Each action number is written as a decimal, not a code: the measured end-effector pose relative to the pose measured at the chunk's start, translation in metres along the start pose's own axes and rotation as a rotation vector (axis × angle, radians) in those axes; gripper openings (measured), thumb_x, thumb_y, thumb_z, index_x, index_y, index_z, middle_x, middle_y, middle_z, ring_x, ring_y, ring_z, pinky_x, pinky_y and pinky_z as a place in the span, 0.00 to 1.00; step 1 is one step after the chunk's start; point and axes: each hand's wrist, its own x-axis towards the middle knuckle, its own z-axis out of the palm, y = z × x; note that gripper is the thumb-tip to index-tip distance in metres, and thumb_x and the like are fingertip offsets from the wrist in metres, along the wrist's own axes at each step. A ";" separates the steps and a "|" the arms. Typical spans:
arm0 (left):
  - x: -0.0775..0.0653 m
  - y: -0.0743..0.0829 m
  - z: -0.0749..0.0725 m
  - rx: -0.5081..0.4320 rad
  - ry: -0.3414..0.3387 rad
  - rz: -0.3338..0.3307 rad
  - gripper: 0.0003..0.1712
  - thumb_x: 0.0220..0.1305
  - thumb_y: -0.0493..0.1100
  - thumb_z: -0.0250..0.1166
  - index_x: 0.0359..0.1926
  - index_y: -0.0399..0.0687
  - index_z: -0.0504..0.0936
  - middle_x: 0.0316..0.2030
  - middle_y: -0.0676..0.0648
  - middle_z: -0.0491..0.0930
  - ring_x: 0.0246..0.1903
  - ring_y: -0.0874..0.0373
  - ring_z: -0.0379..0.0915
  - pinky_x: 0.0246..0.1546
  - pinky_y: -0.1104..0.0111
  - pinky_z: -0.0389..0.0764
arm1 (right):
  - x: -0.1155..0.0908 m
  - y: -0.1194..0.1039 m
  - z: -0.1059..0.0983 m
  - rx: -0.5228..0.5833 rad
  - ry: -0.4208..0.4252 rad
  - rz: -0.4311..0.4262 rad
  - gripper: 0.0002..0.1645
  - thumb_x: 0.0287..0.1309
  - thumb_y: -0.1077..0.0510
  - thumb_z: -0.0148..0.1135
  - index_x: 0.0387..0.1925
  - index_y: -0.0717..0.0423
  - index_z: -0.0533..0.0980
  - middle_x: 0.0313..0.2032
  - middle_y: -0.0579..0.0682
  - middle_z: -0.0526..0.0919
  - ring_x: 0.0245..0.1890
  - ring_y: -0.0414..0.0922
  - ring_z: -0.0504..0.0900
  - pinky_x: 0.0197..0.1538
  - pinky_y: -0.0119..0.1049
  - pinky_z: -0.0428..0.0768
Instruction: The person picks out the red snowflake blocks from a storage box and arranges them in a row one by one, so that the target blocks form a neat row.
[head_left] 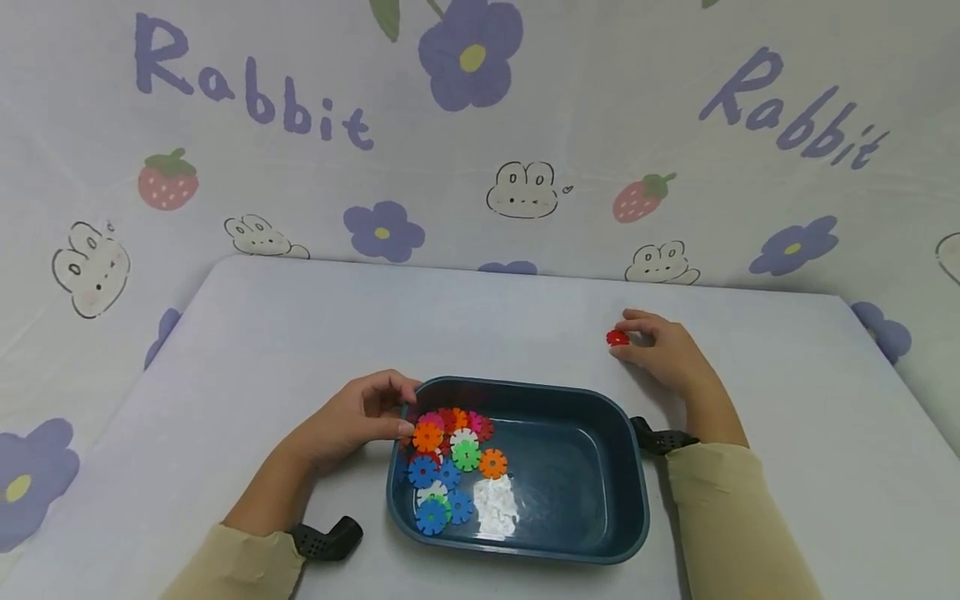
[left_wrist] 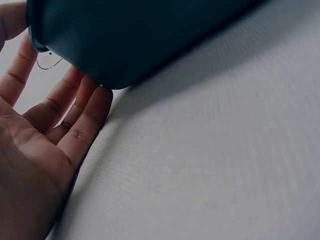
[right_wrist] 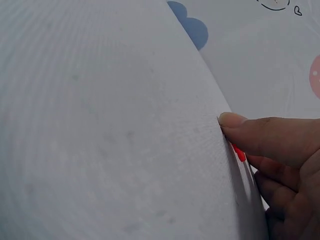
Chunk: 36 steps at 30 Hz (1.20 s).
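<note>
A dark teal plastic tray (head_left: 570, 408) sits on the table, with several notched plastic snowflake discs (head_left: 467, 455) in orange, blue, green, white, red and pink heaped at its left side. My left hand (head_left: 352, 417) grips the tray's back left corner, thumb at the rim and fingers against the outer wall (left_wrist: 90, 45). Beyond the tray, to the right, my right hand (head_left: 663, 350) pinches a red snowflake disc (head_left: 617, 337) low over the table between thumb and fingers. Only a sliver of that red disc (right_wrist: 240, 152) shows past the thumb in the right wrist view.
The white table (head_left: 420, 317) runs back to a curtain (head_left: 600, 108) printed with rabbits, flowers and strawberries. Black bands with camera mounts (head_left: 330, 540) sit on both wrists, the right one close beside the tray's right wall.
</note>
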 end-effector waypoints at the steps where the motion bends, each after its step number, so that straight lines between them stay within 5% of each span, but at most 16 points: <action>1: 0.000 0.000 0.000 -0.001 0.001 0.000 0.18 0.59 0.35 0.68 0.48 0.36 0.73 0.59 0.37 0.72 0.53 0.44 0.72 0.51 0.66 0.81 | 0.000 -0.001 0.000 0.004 0.000 0.001 0.31 0.60 0.47 0.66 0.62 0.55 0.74 0.73 0.55 0.62 0.75 0.59 0.52 0.70 0.64 0.56; 9: -0.003 -0.002 0.000 -0.002 0.009 -0.024 0.18 0.61 0.37 0.67 0.49 0.36 0.73 0.57 0.38 0.73 0.52 0.44 0.73 0.51 0.64 0.81 | -0.017 -0.023 -0.026 0.189 0.087 0.004 0.32 0.65 0.40 0.59 0.64 0.50 0.73 0.63 0.58 0.75 0.66 0.57 0.70 0.64 0.59 0.70; 14: -0.003 0.000 -0.001 0.008 0.020 -0.016 0.16 0.61 0.36 0.67 0.48 0.38 0.74 0.56 0.38 0.74 0.53 0.44 0.72 0.52 0.64 0.81 | -0.034 -0.054 -0.050 0.178 0.196 -0.107 0.31 0.64 0.37 0.58 0.62 0.47 0.75 0.57 0.52 0.81 0.55 0.42 0.79 0.58 0.36 0.78; 18: -0.003 0.001 -0.002 0.017 0.029 -0.016 0.16 0.60 0.37 0.67 0.48 0.39 0.74 0.55 0.39 0.74 0.55 0.44 0.72 0.53 0.64 0.80 | -0.049 -0.084 -0.058 0.178 0.279 -0.277 0.23 0.64 0.45 0.62 0.58 0.47 0.78 0.52 0.49 0.84 0.47 0.30 0.80 0.48 0.19 0.76; 22: -0.004 -0.001 -0.004 0.014 0.028 -0.014 0.16 0.60 0.37 0.68 0.48 0.39 0.74 0.55 0.40 0.74 0.53 0.45 0.72 0.52 0.64 0.81 | -0.064 -0.121 -0.052 0.227 0.320 -0.599 0.18 0.60 0.63 0.66 0.52 0.56 0.81 0.46 0.52 0.86 0.44 0.30 0.83 0.48 0.20 0.78; 25: -0.005 -0.003 -0.006 0.009 0.023 -0.006 0.17 0.60 0.38 0.68 0.48 0.40 0.74 0.54 0.40 0.74 0.51 0.45 0.73 0.50 0.63 0.81 | -0.075 -0.149 -0.040 0.228 0.266 -0.828 0.20 0.53 0.72 0.68 0.49 0.60 0.82 0.45 0.54 0.87 0.46 0.33 0.84 0.52 0.24 0.79; 28: -0.003 -0.005 -0.005 0.012 0.011 0.000 0.17 0.60 0.39 0.68 0.48 0.40 0.74 0.53 0.41 0.74 0.50 0.45 0.73 0.50 0.63 0.81 | -0.088 -0.170 -0.027 0.214 0.161 -0.934 0.20 0.52 0.71 0.68 0.49 0.59 0.82 0.45 0.52 0.87 0.48 0.36 0.83 0.53 0.27 0.79; 36: 0.002 -0.004 -0.005 0.005 -0.010 -0.010 0.18 0.60 0.39 0.69 0.48 0.38 0.74 0.53 0.41 0.77 0.53 0.46 0.74 0.56 0.61 0.77 | -0.090 -0.209 0.001 0.189 -0.218 -0.893 0.16 0.58 0.61 0.68 0.50 0.52 0.82 0.46 0.46 0.87 0.47 0.39 0.83 0.52 0.36 0.82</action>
